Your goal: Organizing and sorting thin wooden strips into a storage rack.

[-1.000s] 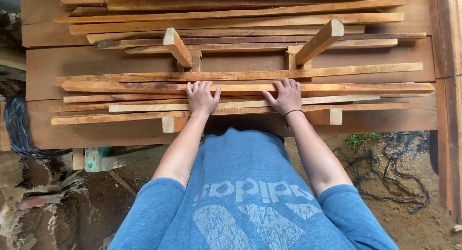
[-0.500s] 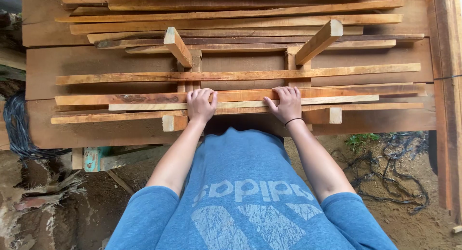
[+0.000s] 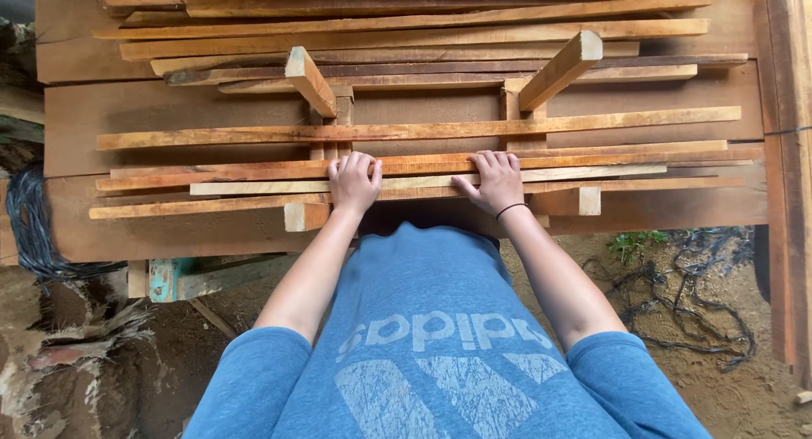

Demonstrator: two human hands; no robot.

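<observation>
**A:** From the head view, where are your hands?

**B:** Your left hand [image 3: 353,181] lies palm down on the slats [image 3: 254,178], its fingers curled over the far edge of the top slat [image 3: 592,158], the long reddish one. Your right hand [image 3: 493,180] sits on the same slat, well to the right, fingers bent over that far edge and thumb spread out to the left along the pale slat [image 3: 575,174] just below it. A dark band [image 3: 510,210] circles your right wrist.

**A:** Are they clamped on it?

**B:** Both hands are half closed, hooked over the slat's edge and pressing down rather than wrapped around it. You cannot see under the slat, so whether the fingertips reach below it is unclear.

**A:** And where does that slat lie?

**B:** It runs left to right across the near stack, directly ahead of your chest, resting on other thin slats. Two short blocks [image 3: 309,81] angle up behind your hands, the other block [image 3: 561,70] to the right. Beyond them another slat [image 3: 423,128] crosses, with more planks [image 3: 406,24] piled farther back.

**A:** What is around you?

**B:** Sandy ground [image 3: 727,380] below on the right, with dark tangled cord [image 3: 694,312] on it, and a teal piece [image 3: 165,278] down to your left.
</observation>
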